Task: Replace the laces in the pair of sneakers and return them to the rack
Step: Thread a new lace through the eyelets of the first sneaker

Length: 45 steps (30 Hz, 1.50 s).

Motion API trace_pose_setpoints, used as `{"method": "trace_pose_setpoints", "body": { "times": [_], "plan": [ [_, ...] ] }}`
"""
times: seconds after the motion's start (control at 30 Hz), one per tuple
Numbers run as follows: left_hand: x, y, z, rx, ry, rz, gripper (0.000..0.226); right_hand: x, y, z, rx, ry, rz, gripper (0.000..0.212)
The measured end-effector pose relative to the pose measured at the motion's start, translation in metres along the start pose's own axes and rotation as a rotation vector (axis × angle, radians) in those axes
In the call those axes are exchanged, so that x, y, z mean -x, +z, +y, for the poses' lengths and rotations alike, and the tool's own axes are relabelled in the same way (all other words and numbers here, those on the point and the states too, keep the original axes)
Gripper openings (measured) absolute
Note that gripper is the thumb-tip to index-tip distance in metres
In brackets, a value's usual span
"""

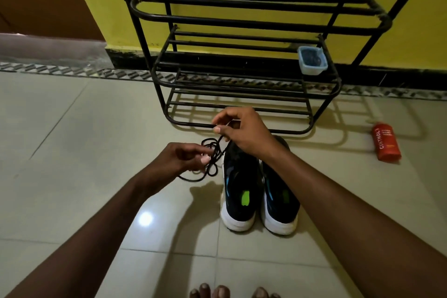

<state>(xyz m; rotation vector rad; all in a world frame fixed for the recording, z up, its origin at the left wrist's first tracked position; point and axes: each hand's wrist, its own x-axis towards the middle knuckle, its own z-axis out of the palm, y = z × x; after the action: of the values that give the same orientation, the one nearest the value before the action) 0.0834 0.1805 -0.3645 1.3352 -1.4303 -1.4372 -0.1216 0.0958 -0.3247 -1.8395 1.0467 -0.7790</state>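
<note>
Sneakers [242,184], a dark pair with white soles, stand side by side on the tiled floor [72,128] at centre frame, heels toward the camera, just below the black metal rack [242,23] that fills the upper middle against a yellow wall. Above the pair's toes, the right hand [244,133] pinches a strand of black lace [214,152] between thumb and forefinger. To its lower left, the left hand [183,157] holds the tangled loops with curled fingers. A red bottle [386,142] lies on the floor at right. A small blue container [312,60] sits on the rack's middle shelf, right end.
</note>
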Motion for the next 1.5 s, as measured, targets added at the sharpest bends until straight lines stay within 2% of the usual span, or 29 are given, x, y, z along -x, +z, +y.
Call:
{"method": "trace_pose_setpoints", "body": {
  "times": [0.13,0.23,0.33,0.47,0.53,0.6,0.7,0.77,0.83,0.87,0.9,0.97,1.0,1.07,1.13,1.2,1.3,1.37,1.4,1.47,1.5],
  "plan": [
    [0.0,0.002,-0.002,0.048,-0.001,0.053,0.013,-0.002,-0.007,0.0,-0.105,0.012,0.009,0.015],
    [-0.003,0.005,0.002,0.026,-0.032,0.047,0.032,-0.001,-0.006,-0.003,-0.153,0.006,-0.027,0.021],
    [-0.006,0.014,0.003,-0.007,-0.018,0.004,0.027,-0.001,0.0,-0.008,-0.142,-0.018,-0.018,0.026],
    [-0.002,0.014,-0.009,0.091,-0.042,0.168,0.035,-0.003,-0.002,-0.013,-0.116,-0.03,-0.021,0.028],
    [0.001,0.007,-0.021,0.036,-0.151,0.261,0.036,-0.005,-0.009,-0.014,-0.108,-0.033,-0.023,0.027],
    [0.002,-0.005,-0.039,-0.089,-0.347,0.308,0.032,-0.007,-0.014,-0.014,-0.101,-0.028,-0.027,0.023],
    [0.008,-0.017,-0.053,-0.343,-0.638,0.219,0.027,-0.008,-0.013,-0.016,-0.095,-0.023,-0.097,0.014],
    [0.009,-0.015,-0.051,-0.596,-0.709,0.205,0.033,-0.007,-0.008,-0.019,-0.083,-0.035,-0.161,0.009],
    [0.009,-0.003,-0.036,-0.815,-0.59,0.35,0.03,-0.006,-0.004,-0.022,-0.08,-0.047,-0.205,0.008],
    [0.006,0.002,-0.028,-0.74,-0.457,0.393,0.036,-0.006,-0.002,-0.023,-0.073,-0.055,-0.222,0.008],
    [0.003,0.006,-0.022,-0.528,-0.314,0.362,0.046,-0.006,-0.001,-0.025,-0.058,-0.068,-0.233,0.008],
    [-0.004,0.013,-0.014,0.012,-0.101,0.165,0.052,-0.007,0.0,-0.027,-0.018,-0.098,-0.227,0.008],
    [-0.007,0.014,-0.015,0.149,-0.047,0.109,0.047,-0.007,-0.001,-0.027,-0.017,-0.105,-0.213,0.008],
    [-0.007,0.015,-0.017,0.213,0.03,0.086,0.026,-0.008,-0.006,-0.027,-0.046,-0.099,-0.172,0.007],
    [-0.004,0.009,-0.026,0.228,0.016,0.082,0.019,-0.009,-0.015,-0.024,-0.059,-0.08,-0.126,0.008],
    [0.006,-0.005,-0.034,0.112,-0.077,0.02,0.026,-0.009,-0.024,-0.02,-0.064,-0.061,-0.1,0.009],
    [0.013,-0.023,-0.04,-0.278,-0.245,-0.037,0.024,-0.008,-0.029,-0.017,-0.074,-0.058,-0.088,0.01],
    [0.01,-0.023,-0.036,-0.537,-0.318,0.016,0.014,-0.007,-0.024,-0.017,-0.083,-0.047,-0.109,0.01],
    [0.006,-0.017,-0.031,-0.543,-0.294,0.08,0.03,-0.006,-0.02,-0.017,-0.089,-0.046,-0.129,0.01],
    [-0.001,-0.007,-0.016,-0.211,-0.142,0.112,0.064,-0.005,-0.014,-0.018,-0.097,-0.06,-0.161,0.011],
    [-0.005,-0.002,-0.01,-0.034,-0.08,0.081,0.069,-0.004,-0.012,-0.019,-0.096,-0.071,-0.167,0.01]
  ]
}}
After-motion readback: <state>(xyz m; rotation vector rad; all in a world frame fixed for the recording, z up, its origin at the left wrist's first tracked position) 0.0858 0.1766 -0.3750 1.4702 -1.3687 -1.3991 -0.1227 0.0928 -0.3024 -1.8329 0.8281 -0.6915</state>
